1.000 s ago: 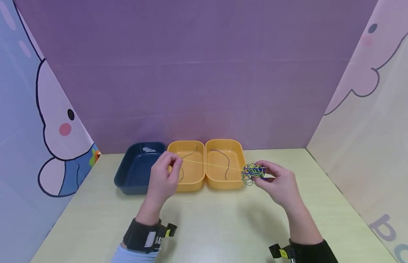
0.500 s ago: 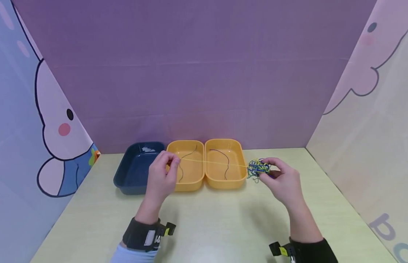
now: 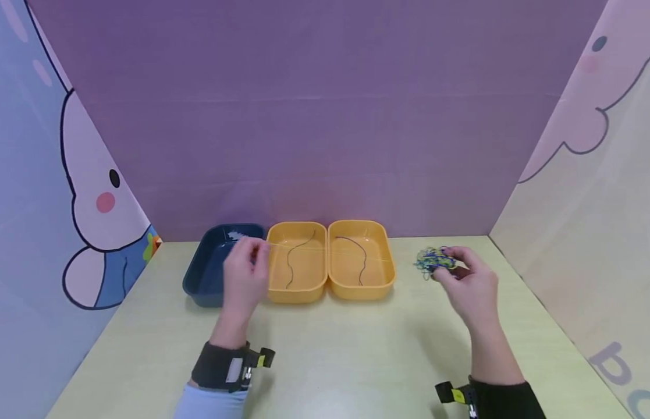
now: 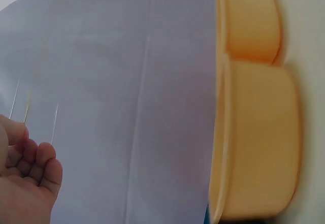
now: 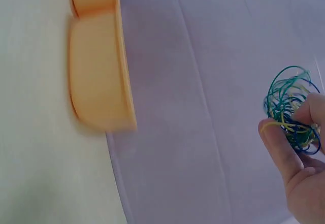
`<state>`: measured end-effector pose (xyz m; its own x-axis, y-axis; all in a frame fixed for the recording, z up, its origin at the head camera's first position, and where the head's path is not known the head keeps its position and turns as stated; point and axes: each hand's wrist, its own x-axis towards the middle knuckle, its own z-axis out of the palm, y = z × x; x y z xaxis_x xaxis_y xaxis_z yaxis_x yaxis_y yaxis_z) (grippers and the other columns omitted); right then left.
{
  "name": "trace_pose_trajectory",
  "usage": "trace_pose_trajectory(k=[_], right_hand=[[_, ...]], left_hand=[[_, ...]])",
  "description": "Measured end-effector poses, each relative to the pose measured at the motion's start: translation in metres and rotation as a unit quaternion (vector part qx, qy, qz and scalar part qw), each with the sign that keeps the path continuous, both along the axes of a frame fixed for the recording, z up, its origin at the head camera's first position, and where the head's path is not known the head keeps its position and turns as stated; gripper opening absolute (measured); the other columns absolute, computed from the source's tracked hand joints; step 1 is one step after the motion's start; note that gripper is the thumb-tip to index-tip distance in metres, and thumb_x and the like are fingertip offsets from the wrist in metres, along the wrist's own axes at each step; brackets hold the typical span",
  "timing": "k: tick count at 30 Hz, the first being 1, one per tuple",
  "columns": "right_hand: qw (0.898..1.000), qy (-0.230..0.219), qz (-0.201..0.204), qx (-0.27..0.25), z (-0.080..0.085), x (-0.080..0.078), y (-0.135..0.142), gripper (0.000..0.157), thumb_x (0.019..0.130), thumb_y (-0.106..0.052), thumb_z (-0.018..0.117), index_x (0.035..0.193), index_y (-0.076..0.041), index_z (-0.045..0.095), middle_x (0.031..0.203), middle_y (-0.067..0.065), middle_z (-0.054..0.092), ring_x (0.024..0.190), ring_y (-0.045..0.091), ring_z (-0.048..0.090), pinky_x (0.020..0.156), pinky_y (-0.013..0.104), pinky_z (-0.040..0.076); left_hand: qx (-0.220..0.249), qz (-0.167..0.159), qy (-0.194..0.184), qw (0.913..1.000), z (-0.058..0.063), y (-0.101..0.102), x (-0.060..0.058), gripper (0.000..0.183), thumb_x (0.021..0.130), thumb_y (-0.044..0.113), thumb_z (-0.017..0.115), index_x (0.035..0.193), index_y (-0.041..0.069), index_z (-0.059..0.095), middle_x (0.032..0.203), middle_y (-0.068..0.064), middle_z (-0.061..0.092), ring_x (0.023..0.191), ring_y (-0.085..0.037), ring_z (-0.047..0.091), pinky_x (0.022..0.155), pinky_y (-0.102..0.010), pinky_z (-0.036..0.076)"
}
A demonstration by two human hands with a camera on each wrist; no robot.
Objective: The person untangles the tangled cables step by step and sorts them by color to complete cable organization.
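Observation:
My left hand [image 3: 245,270] is raised over the right side of the dark blue tray [image 3: 191,285] and pinches the end of a thin yellow string [image 4: 28,107]. That string stretches rightward, taut, across both yellow trays. On the right, a tangled ball of blue, green and yellow strings [image 3: 432,260] hangs above the table, gripped by the thumb and fingers of my right hand [image 3: 473,288]. In the right wrist view, loops of the tangle [image 5: 287,109] stick out past the fingertips. Where the yellow string nears the tangle, it fades against the pale table.
Two yellow trays, the middle one [image 3: 297,295] and the right one [image 3: 361,292], stand side by side beside the blue tray. A single dark string lies in each: one string [image 3: 289,262] in the middle, another string [image 3: 364,259] at right. A purple backdrop [image 3: 325,116] rises behind them.
My hands have drawn farther apart: the left has moved left over the blue tray, the right has carried the tangle rightward. A longer stretch of yellow string now shows between them.

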<state>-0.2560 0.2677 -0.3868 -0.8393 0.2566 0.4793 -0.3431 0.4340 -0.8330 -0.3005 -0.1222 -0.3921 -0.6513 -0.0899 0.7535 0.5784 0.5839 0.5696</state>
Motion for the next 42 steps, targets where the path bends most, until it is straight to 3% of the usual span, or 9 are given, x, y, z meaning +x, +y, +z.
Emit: trace_pose_trajectory(k=[3,5,9,18,25,42], right_hand=[[0.999,0.0,-0.015,-0.037,0.001,0.0,0.005,0.026,0.08,0.006,0.066,0.104,-0.003,0.062,0.103,0.009,0.064,0.072,0.015,0.066,0.058,0.02,0.055],[0.999,-0.007,0.0,-0.049,0.002,-0.001,0.005,0.026,0.08,0.004,0.068,0.105,-0.002,0.061,0.104,0.009,0.064,0.074,0.018,0.066,0.062,0.023,0.056],[0.998,-0.023,0.034,-0.056,0.002,-0.003,0.0,0.031,0.08,-0.002,0.074,0.109,-0.002,0.061,0.106,0.011,0.063,0.08,0.021,0.066,0.067,0.028,0.056],[0.995,-0.049,0.042,-0.081,0.004,-0.004,0.003,0.039,0.08,-0.01,0.078,0.114,-0.003,0.061,0.11,0.01,0.061,0.087,0.019,0.066,0.071,0.024,0.054],[0.993,-0.042,0.054,-0.091,0.003,-0.005,0.005,0.041,0.078,-0.007,0.079,0.115,-0.003,0.061,0.11,0.01,0.061,0.087,0.019,0.065,0.071,0.024,0.054],[0.996,-0.065,0.048,-0.046,-0.002,-0.005,0.009,0.046,0.08,-0.016,0.079,0.121,-0.008,0.06,0.117,0.011,0.059,0.094,0.019,0.063,0.073,0.02,0.053]], left_hand=[[0.056,0.055,-0.017,0.9968,0.002,-0.02,-0.001,0.013,0.097,0.012,0.057,0.093,0.001,0.063,0.084,-0.009,0.057,0.072,-0.018,0.048,0.061,-0.025,0.043],[0.076,0.063,-0.028,0.9948,0.004,-0.027,0.0,0.015,0.097,0.015,0.058,0.095,0.001,0.064,0.085,-0.009,0.058,0.072,-0.017,0.049,0.062,-0.021,0.043],[0.078,0.044,-0.033,0.9954,0.006,-0.028,0.001,0.022,0.098,0.022,0.057,0.098,0.002,0.064,0.088,-0.007,0.06,0.073,-0.013,0.051,0.064,-0.018,0.044],[0.107,0.045,-0.043,0.9923,0.006,-0.024,0.003,0.021,0.098,0.022,0.057,0.098,0.002,0.064,0.088,-0.004,0.059,0.073,-0.011,0.052,0.063,-0.015,0.045],[0.11,0.021,-0.019,0.9936,0.005,-0.023,0.0,0.019,0.097,0.018,0.059,0.095,0.001,0.064,0.085,-0.005,0.06,0.071,-0.013,0.052,0.06,-0.015,0.044],[0.115,0.017,-0.027,0.9928,0.003,-0.021,-0.001,0.018,0.097,0.019,0.058,0.095,0.002,0.064,0.086,-0.004,0.059,0.072,-0.013,0.052,0.061,-0.014,0.045]])
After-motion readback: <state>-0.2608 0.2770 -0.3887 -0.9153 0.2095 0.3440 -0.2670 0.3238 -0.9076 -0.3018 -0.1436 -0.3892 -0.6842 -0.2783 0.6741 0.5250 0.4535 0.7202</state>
